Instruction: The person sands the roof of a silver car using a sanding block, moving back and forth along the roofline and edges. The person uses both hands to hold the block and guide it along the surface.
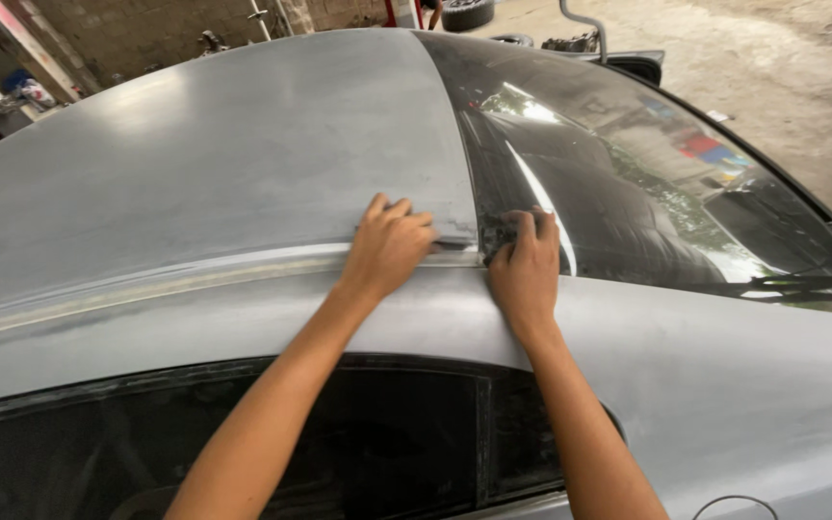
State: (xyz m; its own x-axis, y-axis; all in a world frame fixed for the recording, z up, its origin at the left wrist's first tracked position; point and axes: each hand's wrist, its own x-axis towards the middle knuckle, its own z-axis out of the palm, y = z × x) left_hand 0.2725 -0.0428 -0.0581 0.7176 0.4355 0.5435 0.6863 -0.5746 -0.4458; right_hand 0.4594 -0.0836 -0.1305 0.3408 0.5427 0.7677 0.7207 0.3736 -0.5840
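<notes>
Both hands rest on the dull grey car roof [243,164] at its rear corner, where it meets the dark rear window [647,193]. The left hand [387,246] lies palm-down, fingers [406,214] pressed together over the roof's edge. The right hand [524,265] curls its fingers on a small dark piece [499,231] (too blurred to identify) at the glass edge.

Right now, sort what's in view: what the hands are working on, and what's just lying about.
In hand:
left hand flat on the grey car roof
right hand at the rear window edge

Lying about:
tyre
clutter by the wall
</notes>
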